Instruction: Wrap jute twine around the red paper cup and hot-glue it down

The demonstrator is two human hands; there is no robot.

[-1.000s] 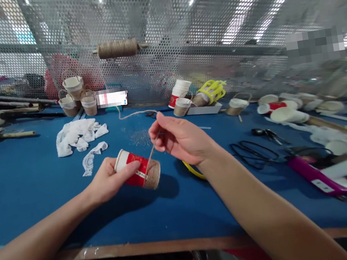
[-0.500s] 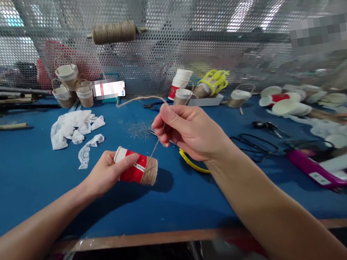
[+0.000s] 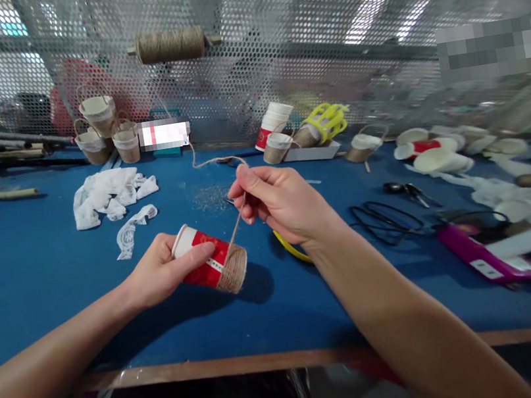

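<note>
My left hand (image 3: 168, 266) is closed around a red and white paper cup (image 3: 198, 252), held tilted above the blue table with its base toward the right. Brown twine is wound around the cup's base end (image 3: 233, 270). From there a taut strand of twine (image 3: 235, 225) runs up to my right hand (image 3: 276, 201), whose thumb and fingers pinch it. Beyond my right hand the twine hangs slack and curves back toward the phone. A spool of twine (image 3: 170, 45) sits on a rod at the mesh wall. Scissors with yellow handles (image 3: 290, 248) lie partly hidden below my right hand.
White lace pieces (image 3: 100, 194) lie at left on the blue table (image 3: 45, 258). Twine-wrapped cups with handles (image 3: 128, 146) stand behind, beside a phone (image 3: 165, 135). Stacked paper cups (image 3: 275, 121) are at the back. A black cable (image 3: 382, 225) and a purple power strip (image 3: 488, 255) lie at right.
The cup has turned slightly and its wound end has shifted a little right and down. My right hand, still pinching the twine, has moved slightly left. The view has shifted a little.
</note>
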